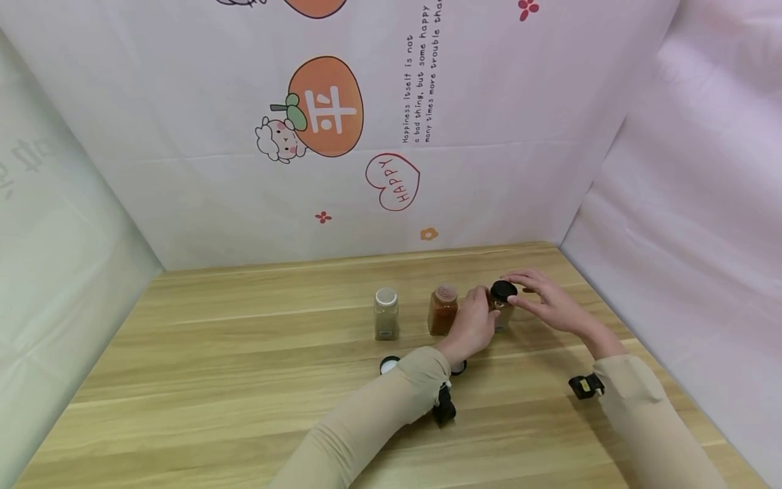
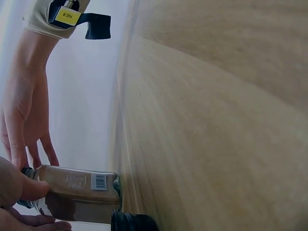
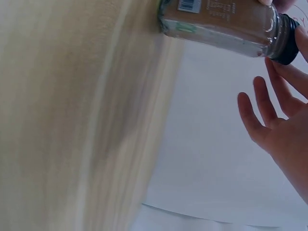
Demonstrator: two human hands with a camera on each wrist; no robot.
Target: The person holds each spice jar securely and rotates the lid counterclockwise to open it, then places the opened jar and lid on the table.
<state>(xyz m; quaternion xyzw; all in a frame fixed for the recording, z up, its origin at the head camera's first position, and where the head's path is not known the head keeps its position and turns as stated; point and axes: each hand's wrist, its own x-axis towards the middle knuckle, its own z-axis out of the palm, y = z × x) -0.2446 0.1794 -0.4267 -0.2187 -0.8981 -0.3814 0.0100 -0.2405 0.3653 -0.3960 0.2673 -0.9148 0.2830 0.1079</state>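
My left hand point(image 1: 473, 322) grips a clear spice jar point(image 3: 221, 24) of brown powder near its neck. That jar stands upright at the right of the table, largely covered by the hand in the head view. On top of it sits a black lid point(image 1: 504, 290). My right hand point(image 1: 550, 302) pinches this lid between thumb and fingers, its other fingers spread in the right wrist view. Left of the hands stand a jar of reddish-brown spice point(image 1: 442, 314) with a perforated top and a jar of pale spice point(image 1: 386, 316) with a whitish top.
A black-rimmed lid point(image 1: 389, 365) lies with its white inside up in front of the pale jar. Another lid point(image 1: 459, 367) shows partly behind the left sleeve. White printed cloth point(image 1: 489, 170) walls the wooden table point(image 1: 214, 373) at the back and sides.
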